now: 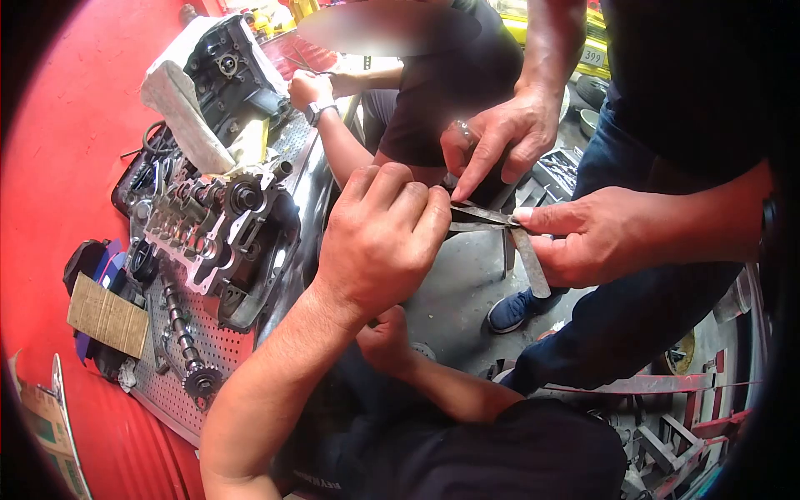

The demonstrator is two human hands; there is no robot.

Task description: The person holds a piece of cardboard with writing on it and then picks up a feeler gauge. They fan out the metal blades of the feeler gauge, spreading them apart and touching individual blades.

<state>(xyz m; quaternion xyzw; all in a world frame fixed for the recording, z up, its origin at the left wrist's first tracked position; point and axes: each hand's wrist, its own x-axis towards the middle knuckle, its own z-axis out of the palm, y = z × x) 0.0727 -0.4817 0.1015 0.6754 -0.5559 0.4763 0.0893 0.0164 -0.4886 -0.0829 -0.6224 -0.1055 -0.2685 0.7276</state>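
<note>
My left hand is raised in the middle of the view, back of the hand towards me and fingers curled. The thin metal blades of a feeler gauge run in behind its index finger, where the grip itself is hidden. Across from me, a co-worker's hand pinches the pivot end of the gauge, its blades fanned out. That person's other hand points a finger at the blades. Lower down, my right hand is closed, partly covered by my left forearm; its contents cannot be made out.
A cylinder head and a camshaft rest on the perforated metal bench at left. Behind are an engine block and another person's watch-wearing hand. Cardboard lies near the camshaft. Metal parts crowd the lower right.
</note>
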